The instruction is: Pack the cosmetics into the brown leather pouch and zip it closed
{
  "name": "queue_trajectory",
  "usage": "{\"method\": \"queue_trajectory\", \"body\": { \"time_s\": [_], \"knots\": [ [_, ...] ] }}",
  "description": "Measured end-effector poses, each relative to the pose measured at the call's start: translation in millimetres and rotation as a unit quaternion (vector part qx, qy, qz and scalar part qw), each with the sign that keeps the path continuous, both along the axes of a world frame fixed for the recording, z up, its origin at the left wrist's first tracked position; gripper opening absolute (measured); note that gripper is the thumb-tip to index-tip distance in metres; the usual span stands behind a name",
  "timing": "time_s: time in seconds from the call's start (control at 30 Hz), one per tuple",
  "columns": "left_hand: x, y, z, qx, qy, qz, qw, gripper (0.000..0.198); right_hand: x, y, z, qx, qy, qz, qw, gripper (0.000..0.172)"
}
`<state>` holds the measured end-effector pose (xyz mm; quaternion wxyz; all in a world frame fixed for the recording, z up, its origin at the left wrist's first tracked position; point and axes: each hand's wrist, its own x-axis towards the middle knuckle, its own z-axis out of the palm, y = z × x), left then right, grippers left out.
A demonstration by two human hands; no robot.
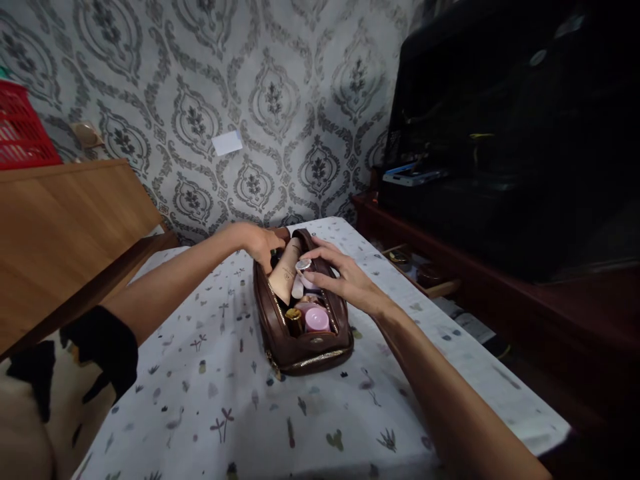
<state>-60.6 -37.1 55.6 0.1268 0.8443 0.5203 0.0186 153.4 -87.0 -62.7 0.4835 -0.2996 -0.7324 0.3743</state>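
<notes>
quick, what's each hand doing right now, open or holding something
Left hand: curled at the far left edge of the brown leather zip bag; grip cannot be told.
Right hand: closed on a small round silver-topped item over the bag's opening.

Bag [300, 348] looked leathery with a soft sheen, zipper [320, 359] was shiny metal, pink lid [317, 319] was smooth plastic, basket [25, 127] was plastic

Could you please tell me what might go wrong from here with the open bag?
The small silver-topped container in the right hand could slip from the fingertips and drop into the brown bag. The beige tube lies close to the opening's zip, so it might catch on the teeth.
</notes>
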Motion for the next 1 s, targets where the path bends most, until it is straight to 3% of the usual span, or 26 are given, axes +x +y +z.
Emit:
{"method": "queue_trajectory", "body": {
  "time_s": [0.13,0.27,0.53,1.0],
  "knots": [
    [-1,-14,4.6,-0.041,0.096,-0.084,0.991,0.075,4,0,3.8,0.011,-0.026,0.014,0.999,0.036],
    [5,-25,9.3,-0.068,0.168,-0.186,0.966,0.066,5,-2,9.9,0.051,-0.067,0.021,0.996,0.03],
    [4,-28,0.1,0.022,0.179,-0.136,0.974,0.058,3,-3,8.0,0.08,-0.076,-0.01,0.994,0.03],
    [5,-28,-4.7,0.024,0.182,-0.121,0.976,0.072,2,-5,6.1,0.06,-0.057,-0.016,0.996,0.03]
  ]
}}
